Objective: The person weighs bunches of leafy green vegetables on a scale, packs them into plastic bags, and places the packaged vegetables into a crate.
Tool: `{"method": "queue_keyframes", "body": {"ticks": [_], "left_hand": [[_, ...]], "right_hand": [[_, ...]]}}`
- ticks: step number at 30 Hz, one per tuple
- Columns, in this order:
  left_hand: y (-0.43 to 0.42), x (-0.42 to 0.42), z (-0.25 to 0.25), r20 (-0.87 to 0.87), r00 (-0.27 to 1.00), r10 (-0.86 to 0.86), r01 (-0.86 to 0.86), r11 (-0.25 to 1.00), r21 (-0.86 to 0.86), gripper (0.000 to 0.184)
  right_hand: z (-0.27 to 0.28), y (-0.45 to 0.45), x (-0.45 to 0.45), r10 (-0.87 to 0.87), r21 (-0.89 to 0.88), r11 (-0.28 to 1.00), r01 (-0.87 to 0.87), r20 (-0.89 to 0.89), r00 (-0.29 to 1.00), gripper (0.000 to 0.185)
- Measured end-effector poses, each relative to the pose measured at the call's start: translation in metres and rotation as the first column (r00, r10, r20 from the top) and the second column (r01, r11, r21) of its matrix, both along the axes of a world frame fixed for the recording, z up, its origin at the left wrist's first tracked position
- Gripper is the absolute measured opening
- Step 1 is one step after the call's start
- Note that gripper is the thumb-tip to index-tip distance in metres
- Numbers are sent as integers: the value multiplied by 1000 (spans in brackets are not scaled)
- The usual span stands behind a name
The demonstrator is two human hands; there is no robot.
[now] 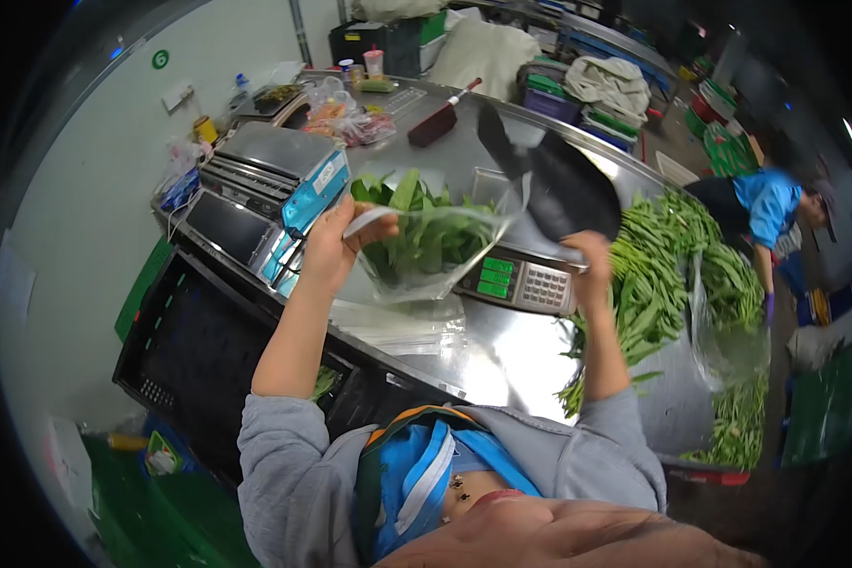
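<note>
My left hand (355, 227) is closed on the rim of a clear plastic bag (402, 284). Leafy greens (417, 222) fill the bag, which hangs tilted over the steel table. My right hand (592, 260), slightly blurred, is wrapped round the near edge of a black scoop-shaped piece (573, 185). That piece is raised just right of the bag's mouth. Below it and between my hands stands a digital scale (544, 287) with green lit displays; the bag and black piece partly cover it. Flat clear bags (407, 327) lie on the table under the filled bag.
Loose greens (648, 275) are heaped on the right of the steel table (502, 355). A blue-fronted sealing machine (314, 194) stands left, with a black crate (199, 322) below. A red-bristled brush (435, 123) lies behind. A co-worker in blue (767, 204) bends at the right end.
</note>
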State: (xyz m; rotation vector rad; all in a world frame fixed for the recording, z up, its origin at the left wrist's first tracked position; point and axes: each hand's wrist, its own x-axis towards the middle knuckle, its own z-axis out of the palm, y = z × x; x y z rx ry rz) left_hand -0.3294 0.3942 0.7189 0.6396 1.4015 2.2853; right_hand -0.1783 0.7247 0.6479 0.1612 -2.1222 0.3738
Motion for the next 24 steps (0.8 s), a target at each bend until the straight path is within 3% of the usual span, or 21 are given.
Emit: {"method": "queue_keyframes", "body": {"ticks": [1, 2, 3, 4, 5, 7, 8, 9, 11, 13, 15, 16, 17, 18, 19, 21, 22, 23, 24], "left_hand": [[-3, 4, -7, -2, 1000, 27, -27, 1000, 4, 43], [-7, 5, -18, -6, 1000, -3, 3, 1000, -3, 43], [-8, 5, -22, -11, 999, -33, 33, 999, -10, 43], [-6, 8, -19, -171, 978, -120, 114, 992, -45, 45], [-9, 5, -18, -168, 981, -94, 87, 995, -50, 45], [-30, -10, -12, -218, 959, 182, -227, 952, -206, 42], [-52, -12, -5, -112, 936, 333, -326, 943, 72, 38], [-78, -5, 3, -96, 943, 318, -289, 928, 236, 35], [-81, 7, 18, 7, 840, 542, -526, 812, 252, 37], [-92, -9, 8, -25, 857, 515, -514, 857, 44, 37], [-99, -14, 5, 11, 829, 560, -558, 825, 89, 38], [-95, -2, 9, -48, 831, 555, -550, 831, 89, 39], [-91, 17, 14, -108, 829, 548, -541, 836, 91, 41], [-92, 35, 15, -159, 839, 521, -506, 853, 126, 41], [-96, 56, 9, -203, 845, 495, -471, 868, 157, 41], [-107, 100, -21, -246, 923, 294, -254, 950, 183, 42], [-112, 122, -47, -151, 973, 177, -157, 978, 138, 41], [-116, 141, -81, -45, 997, 56, -51, 994, 101, 41], [-118, 159, -121, 129, 990, 56, -49, 997, -61, 39]], "right_hand": [[-18, -26, -7, 175, -388, 917, -98, 171, 970, 53], [-47, -38, -27, 332, -521, 837, -167, 241, 912, 68], [-78, -61, -45, 299, -491, 862, -128, 288, 910, 63], [-90, -80, -66, 460, -512, 835, -202, 447, 767, 59], [-95, -95, -80, 585, -544, 796, -265, 579, 568, 55], [-65, -112, -103, 604, -616, 786, -55, 744, 285, 49], [-56, -114, -100, 576, -553, 805, -217, 637, 513, 46], [-39, -114, -94, 682, -637, 696, -332, 441, 584, 45], [-25, -114, -99, 827, -728, 509, -459, 267, 494, 43], [-8, -120, -109, 700, -581, 694, -425, 408, 585, 43], [-36, -121, -134, 622, -550, 741, -384, 348, 701, 32], [-42, -121, -137, 608, -547, 750, -372, 348, 714, 32], [-47, -122, -139, 592, -562, 731, -387, 240, 770, 30], [-49, -124, -137, 567, -573, 712, -404, 131, 814, 27], [-42, -121, -126, 458, -427, 830, -358, 156, 875, 26], [-54, -118, -116, 320, -288, 912, -293, 50, 946, 21], [-56, -108, -107, 358, -133, 927, -350, 48, 932, 18], [-72, -96, -106, 301, -9, 952, -305, 184, 936, 13], [-86, -98, -83, 150, 65, 983, -174, 271, 951, 14]]}}
